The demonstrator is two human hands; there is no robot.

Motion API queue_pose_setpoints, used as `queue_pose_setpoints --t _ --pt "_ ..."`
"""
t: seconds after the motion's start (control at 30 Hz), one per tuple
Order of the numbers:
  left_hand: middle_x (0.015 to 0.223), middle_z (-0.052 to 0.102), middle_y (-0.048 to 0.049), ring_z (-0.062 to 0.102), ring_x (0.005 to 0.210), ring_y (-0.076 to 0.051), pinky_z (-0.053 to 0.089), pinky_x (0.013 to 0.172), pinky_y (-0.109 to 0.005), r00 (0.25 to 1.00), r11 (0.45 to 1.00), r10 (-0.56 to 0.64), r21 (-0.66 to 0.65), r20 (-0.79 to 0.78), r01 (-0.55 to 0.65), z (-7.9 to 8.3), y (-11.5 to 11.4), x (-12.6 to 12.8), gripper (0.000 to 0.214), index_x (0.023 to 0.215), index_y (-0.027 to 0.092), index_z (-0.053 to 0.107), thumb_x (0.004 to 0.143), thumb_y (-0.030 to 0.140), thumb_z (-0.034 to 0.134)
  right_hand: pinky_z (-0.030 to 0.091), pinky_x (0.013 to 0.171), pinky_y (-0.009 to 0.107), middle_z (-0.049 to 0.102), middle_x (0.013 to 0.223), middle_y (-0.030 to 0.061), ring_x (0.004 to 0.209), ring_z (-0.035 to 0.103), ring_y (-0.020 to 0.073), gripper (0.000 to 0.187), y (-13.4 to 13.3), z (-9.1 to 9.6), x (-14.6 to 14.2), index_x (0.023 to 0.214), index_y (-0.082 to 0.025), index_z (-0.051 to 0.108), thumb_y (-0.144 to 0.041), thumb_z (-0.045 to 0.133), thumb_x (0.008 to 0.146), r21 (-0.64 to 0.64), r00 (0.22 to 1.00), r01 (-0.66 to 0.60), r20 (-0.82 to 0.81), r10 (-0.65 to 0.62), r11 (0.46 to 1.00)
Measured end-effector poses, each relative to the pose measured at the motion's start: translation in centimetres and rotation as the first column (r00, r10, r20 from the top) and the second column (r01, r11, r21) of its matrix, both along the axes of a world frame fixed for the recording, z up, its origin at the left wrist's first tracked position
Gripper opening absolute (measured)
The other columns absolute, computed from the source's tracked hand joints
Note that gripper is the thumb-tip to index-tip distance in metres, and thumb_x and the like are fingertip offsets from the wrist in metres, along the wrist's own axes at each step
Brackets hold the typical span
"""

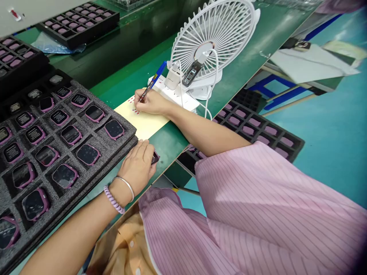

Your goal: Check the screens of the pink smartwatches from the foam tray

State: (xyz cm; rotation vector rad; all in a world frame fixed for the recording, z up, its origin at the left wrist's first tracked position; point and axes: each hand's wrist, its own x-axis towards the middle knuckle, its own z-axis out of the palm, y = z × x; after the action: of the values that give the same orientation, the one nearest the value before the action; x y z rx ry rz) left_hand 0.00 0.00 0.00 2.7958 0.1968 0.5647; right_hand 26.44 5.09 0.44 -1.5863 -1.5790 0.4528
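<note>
My right hand [151,102] is closed around a blue pen [157,76], its lower end over a yellow sheet of paper [143,125] that bears small red marks. My left hand [138,160] rests near the bench edge, fingers curled over a smartwatch [155,157] with a purple case; only one end of it shows past the fingers. Beside that hand lies a grey foam tray [99,147] holding many purple-framed smartwatches, such as the watch [114,129] in its near corner. Several of their screens show lines of text; others are dark.
A white fan [215,38] stands behind the paper, with a white plug-in charger [172,78], a dark display device [192,72] and cables around it. More filled trays sit at the far bench [77,34] and below the bench edge [249,122].
</note>
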Motion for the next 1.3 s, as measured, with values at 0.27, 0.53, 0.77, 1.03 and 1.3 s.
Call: queue_pose_setpoints --t 0.27,0.53,0.77,1.03,1.3 --pt "0.135 0.067 -0.0271 0.067 0.132 -0.036 0.063 0.110 -0.050 1.000 0.999 0.006 0.038 0.014 -0.007 0.08 -0.04 0.02 0.031 0.125 0.007 0.054 0.096 0.016 0.062 0.033 0.060 0.025 0.053 0.067 -0.0013 0.064 0.045 0.0139 0.014 0.06 -0.09 0.08 0.074 -0.018 0.050 -0.006 0.057 0.072 -0.030 1.000 0.003 -0.016 -0.003 1.000" --pt "0.142 0.063 -0.0273 0.062 0.139 -0.036 0.058 0.116 -0.053 0.997 1.000 0.012 -0.021 -0.077 -0.014 0.09 -0.01 0.01 0.034 0.128 0.009 0.054 0.096 0.015 0.064 0.032 0.058 0.024 0.053 0.067 -0.0019 0.063 0.047 0.0134 0.009 -0.45 -0.20 0.09 0.072 -0.019 0.050 -0.011 0.055 0.073 0.049 0.995 0.061 -0.083 -0.056 0.997" --pt "0.137 0.066 -0.0286 0.066 0.133 -0.037 0.061 0.111 -0.052 1.000 1.000 0.005 0.019 -0.027 -0.004 0.26 -0.07 0.06 0.033 0.126 0.006 0.055 0.096 0.016 0.064 0.036 0.060 0.024 0.057 0.069 -0.0009 0.066 0.051 0.0145 0.011 -0.24 -0.33 -0.06 0.074 -0.019 0.051 -0.010 0.056 0.075 0.015 0.997 0.030 -0.076 -0.029 0.999" --pt "0.129 0.070 -0.0268 0.071 0.125 -0.037 0.066 0.103 -0.048 0.999 0.996 0.013 0.089 0.042 -0.017 0.44 -0.25 0.03 0.031 0.124 0.005 0.054 0.096 0.015 0.063 0.035 0.061 0.025 0.056 0.070 -0.0013 0.066 0.050 0.0145 0.009 -0.13 -0.47 0.08 0.075 -0.019 0.052 -0.011 0.057 0.076 0.011 0.998 0.038 -0.056 -0.037 0.999" --pt "0.136 0.067 -0.0254 0.066 0.134 -0.033 0.062 0.110 -0.047 0.999 0.999 0.024 0.044 -0.045 -0.022 0.28 -0.20 -0.05 0.033 0.127 0.009 0.053 0.096 0.016 0.061 0.034 0.062 0.025 0.055 0.071 -0.0012 0.067 0.049 0.0150 0.014 -0.32 -0.04 -0.10 0.074 -0.018 0.052 -0.006 0.057 0.075 -0.014 0.999 0.036 -0.035 -0.037 0.999"
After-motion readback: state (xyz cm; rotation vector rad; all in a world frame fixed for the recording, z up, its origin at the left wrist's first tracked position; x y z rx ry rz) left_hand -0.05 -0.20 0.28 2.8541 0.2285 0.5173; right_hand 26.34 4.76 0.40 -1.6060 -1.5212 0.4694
